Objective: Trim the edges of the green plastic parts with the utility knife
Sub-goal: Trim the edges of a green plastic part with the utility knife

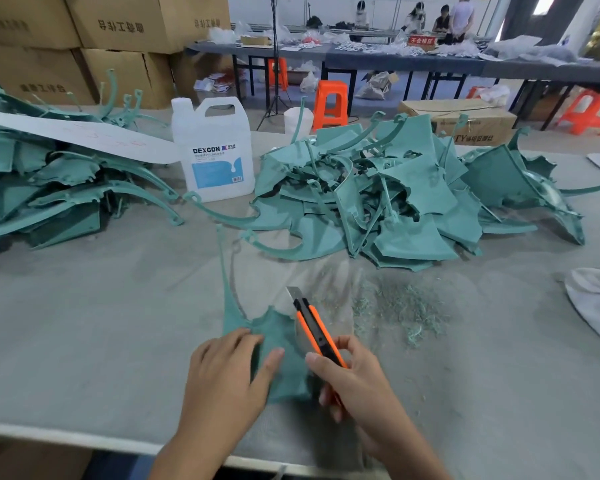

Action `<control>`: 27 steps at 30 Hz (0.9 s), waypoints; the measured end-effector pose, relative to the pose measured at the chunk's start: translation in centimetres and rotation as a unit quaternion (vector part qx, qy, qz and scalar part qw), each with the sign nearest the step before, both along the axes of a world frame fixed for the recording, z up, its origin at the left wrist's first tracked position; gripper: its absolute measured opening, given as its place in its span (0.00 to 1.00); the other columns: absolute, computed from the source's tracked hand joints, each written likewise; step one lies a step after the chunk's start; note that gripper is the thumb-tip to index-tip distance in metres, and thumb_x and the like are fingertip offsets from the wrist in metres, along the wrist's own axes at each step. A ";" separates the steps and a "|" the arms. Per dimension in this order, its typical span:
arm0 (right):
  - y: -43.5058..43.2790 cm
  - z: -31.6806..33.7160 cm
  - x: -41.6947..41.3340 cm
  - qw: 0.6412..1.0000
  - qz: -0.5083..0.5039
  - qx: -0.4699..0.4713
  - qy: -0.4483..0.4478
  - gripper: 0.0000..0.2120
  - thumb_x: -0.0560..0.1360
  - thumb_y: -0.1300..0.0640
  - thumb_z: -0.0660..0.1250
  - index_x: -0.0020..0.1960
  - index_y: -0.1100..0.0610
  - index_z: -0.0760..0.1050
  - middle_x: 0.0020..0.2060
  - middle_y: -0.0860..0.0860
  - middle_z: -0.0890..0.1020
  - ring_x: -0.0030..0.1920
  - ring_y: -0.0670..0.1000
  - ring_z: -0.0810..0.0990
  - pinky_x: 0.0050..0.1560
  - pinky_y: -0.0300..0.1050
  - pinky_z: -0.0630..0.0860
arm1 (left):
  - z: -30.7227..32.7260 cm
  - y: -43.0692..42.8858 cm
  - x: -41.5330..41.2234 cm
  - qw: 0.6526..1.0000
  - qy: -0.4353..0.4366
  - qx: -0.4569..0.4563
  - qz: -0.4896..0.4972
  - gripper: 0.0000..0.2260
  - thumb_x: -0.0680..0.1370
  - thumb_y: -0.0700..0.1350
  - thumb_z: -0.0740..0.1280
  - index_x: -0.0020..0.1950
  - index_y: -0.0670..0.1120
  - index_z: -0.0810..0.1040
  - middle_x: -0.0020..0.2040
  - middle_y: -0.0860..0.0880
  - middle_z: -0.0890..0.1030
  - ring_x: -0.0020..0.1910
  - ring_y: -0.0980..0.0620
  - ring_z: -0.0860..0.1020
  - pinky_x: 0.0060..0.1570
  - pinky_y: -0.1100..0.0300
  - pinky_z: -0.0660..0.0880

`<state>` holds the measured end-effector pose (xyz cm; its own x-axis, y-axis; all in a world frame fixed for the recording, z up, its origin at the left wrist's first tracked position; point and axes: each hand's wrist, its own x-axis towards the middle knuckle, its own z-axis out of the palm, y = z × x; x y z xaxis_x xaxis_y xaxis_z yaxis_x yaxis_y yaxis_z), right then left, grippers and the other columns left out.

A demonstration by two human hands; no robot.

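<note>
Green plastic part (pixel 281 344) is lying near the front edge of the desk (pixel 84 323), about midway along it, with its long thin arm reaching away from us toward the far heaps. We are pressing our left hand (pixel 222 372) flat on it, fingers fairly straight and thumb laid across the sheet. Our right hand (pixel 354 382) is gripping the utility knife (pixel 314 330), fingers curled round the orange-and-black handle, with the blade pushed out and pointing away over the part's right edge (whether the blade is touching the plastic, we cannot tell). Green shavings (pixel 395 306) are lying scattered just to the right of the knife. Further back, a big heap of green parts (pixel 395 202) is sitting toward the far right of the desk, another heap (pixel 49 188) is spreading along the far left edge, and a white jug (pixel 215 150) is standing between them. A white cloth (pixel 596 299) is lying at the right edge.
</note>
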<state>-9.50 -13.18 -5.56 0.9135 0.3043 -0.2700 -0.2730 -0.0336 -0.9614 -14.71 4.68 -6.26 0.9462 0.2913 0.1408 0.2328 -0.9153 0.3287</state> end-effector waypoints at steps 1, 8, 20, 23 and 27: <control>-0.3 -0.1 0.1 1.000 0.000 -0.008 -0.002 0.13 0.77 0.59 0.72 0.56 0.59 0.70 0.27 0.48 0.77 0.23 0.49 0.74 0.18 0.37 0.63 | 0.0 -0.3 0.0 1.000 0.018 0.020 0.005 0.35 0.73 0.76 0.44 0.58 0.54 0.79 0.62 0.56 0.78 0.63 0.51 0.76 0.67 0.54 0.61; -3.3 -0.9 1.0 0.997 -0.050 -0.042 -0.029 0.14 0.77 0.58 0.73 0.56 0.57 0.70 0.39 0.63 0.81 0.25 0.50 0.73 0.19 0.39 0.63 | -0.1 -3.8 0.7 0.991 0.107 0.059 0.058 0.44 0.64 0.80 0.48 0.68 0.52 0.66 0.78 0.49 0.63 0.78 0.50 0.59 0.74 0.43 0.49; -7.7 -1.0 0.8 0.997 -0.043 -0.050 -0.042 0.11 0.78 0.56 0.72 0.56 0.55 0.72 0.40 0.56 0.85 0.26 0.50 0.73 0.21 0.39 0.66 | 0.4 2.8 -1.0 0.987 0.076 -0.017 0.141 0.51 0.53 0.80 0.63 0.69 0.53 0.62 0.68 0.46 0.70 0.67 0.42 0.70 0.65 0.46 0.67; -8.1 -1.2 0.6 0.997 -0.043 -0.045 -0.052 0.12 0.77 0.56 0.72 0.56 0.53 0.72 0.40 0.57 0.85 0.26 0.51 0.74 0.21 0.40 0.66 | 1.8 4.7 -1.7 0.981 0.000 -0.056 0.188 0.54 0.51 0.78 0.65 0.70 0.49 0.66 0.68 0.44 0.72 0.66 0.39 0.71 0.65 0.41 0.67; -8.6 -1.0 0.5 0.993 -0.078 -0.026 -0.079 0.09 0.72 0.46 0.73 0.50 0.44 0.76 0.37 0.55 0.83 0.25 0.51 0.73 0.21 0.40 0.66 | 3.9 5.0 -2.5 0.995 -0.052 -0.059 0.060 0.50 0.52 0.75 0.67 0.70 0.54 0.69 0.74 0.47 0.66 0.72 0.44 0.65 0.72 0.47 0.60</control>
